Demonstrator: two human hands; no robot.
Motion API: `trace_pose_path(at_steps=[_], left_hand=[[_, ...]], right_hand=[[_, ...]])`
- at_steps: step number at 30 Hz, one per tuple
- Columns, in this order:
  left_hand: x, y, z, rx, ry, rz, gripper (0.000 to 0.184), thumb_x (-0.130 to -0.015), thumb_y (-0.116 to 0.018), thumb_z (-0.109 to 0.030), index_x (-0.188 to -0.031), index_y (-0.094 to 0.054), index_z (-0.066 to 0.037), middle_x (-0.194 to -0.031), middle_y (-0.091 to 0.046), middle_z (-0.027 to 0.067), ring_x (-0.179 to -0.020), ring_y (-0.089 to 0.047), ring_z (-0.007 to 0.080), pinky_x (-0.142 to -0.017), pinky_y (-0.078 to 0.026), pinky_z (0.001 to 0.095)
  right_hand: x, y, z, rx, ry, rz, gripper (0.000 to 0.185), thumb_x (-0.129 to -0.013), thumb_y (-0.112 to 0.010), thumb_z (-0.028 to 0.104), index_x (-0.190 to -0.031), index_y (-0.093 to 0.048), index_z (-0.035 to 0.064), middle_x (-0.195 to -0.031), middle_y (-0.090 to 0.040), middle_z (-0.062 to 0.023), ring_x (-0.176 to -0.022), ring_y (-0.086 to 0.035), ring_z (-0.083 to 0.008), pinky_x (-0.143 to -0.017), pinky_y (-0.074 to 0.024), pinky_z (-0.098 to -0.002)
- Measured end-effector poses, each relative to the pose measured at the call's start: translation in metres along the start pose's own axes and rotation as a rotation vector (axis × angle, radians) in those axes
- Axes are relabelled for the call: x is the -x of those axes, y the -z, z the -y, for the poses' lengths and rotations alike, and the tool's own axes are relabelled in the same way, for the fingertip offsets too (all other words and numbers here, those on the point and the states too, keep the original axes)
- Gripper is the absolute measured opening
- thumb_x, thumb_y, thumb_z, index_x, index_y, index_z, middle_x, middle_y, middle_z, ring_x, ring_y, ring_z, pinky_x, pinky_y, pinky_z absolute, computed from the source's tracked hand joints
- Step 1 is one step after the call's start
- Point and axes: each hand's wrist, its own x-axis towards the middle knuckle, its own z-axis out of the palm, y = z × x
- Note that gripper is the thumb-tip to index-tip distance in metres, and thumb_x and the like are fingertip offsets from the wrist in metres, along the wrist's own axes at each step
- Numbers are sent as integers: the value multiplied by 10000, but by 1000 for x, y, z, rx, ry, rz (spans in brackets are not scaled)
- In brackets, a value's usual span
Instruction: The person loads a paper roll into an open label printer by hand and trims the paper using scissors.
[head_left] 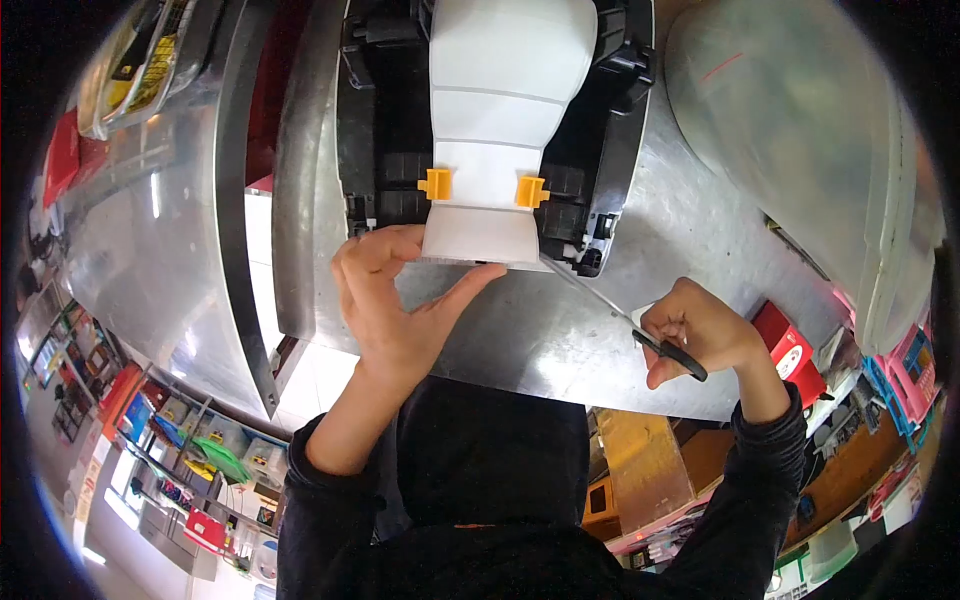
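A white padded panel (pixel 487 170) lies lengthwise over a black plastic frame (pixel 400 130). Two yellow clips (pixel 437 184) sit on the panel's left and right edges. My left hand (pixel 400 300) grips the panel's near end at its left corner, thumb stretched along the near edge. Scissors (pixel 650 343) with a black handle are in my right hand (pixel 695 330), fingers curled around the handle. The scissor blades point up and left, their tips at the panel's near right corner. Whether the tips touch the panel I cannot tell.
Frame and panel rest on a metal table (pixel 520 340). A large translucent plastic bag or cover (pixel 800 140) occupies the right side. Red boxes (pixel 785 345) stand beyond my right hand. Another metal surface (pixel 160 220) is at the left, with shelves of bins (pixel 215 445) below it.
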Motion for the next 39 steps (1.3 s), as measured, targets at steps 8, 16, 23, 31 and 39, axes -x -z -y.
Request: trace_pose_path(at_steps=[8, 16, 23, 31, 39], left_hand=[[-1, -4, 4, 26, -47, -88, 626, -553, -896, -222, -967, -461, -47, -896, -566, 63, -838, -503, 185, -664, -423, 277], [0, -5, 5, 25, -29, -95, 632, -537, -899, -248, -954, -463, -56, -879, -563, 54, -813, -495, 183, -702, -388, 300], [0, -6, 5, 17, -30, -115, 632, -534, -898, -252, -956, -470, -59, -867, -588, 45, -801, -495, 182, -713, -386, 307], [0, -5, 6, 48, -38, -108, 606, -539, -895, -225, -945, -480, -51, -861, -605, 43, -818, -502, 181, -734, -395, 306], [-2, -3, 2, 42, -10, -40, 631, -572, -887, -194, -973, -424, -43, -886, -592, 98, -842, -565, 185, -739, -447, 296]], right_hand=[[0, 3, -3, -11, 7, 13, 563, -664, -835, 360, -491, -401, 45, -471, -322, 26, -489, -270, -74, -441, -219, -288], [2, 20, 6, 55, -114, 134, 415, -619, -871, 285, -633, -583, -14, -592, -601, -59, -533, -561, -90, -478, -402, -220], [5, 21, 10, 7, -149, 111, 459, -621, -851, 392, -629, -601, 7, -568, -581, -31, -489, -487, -79, -450, -348, -226], [8, 28, 15, 7, -111, 147, 456, -630, -842, 409, -625, -610, 16, -564, -582, -25, -490, -491, -70, -450, -356, -220], [8, 27, 23, 1, -189, 152, 369, -652, -843, 300, -622, -613, 14, -575, -595, -31, -504, -513, -65, -458, -376, -211]])
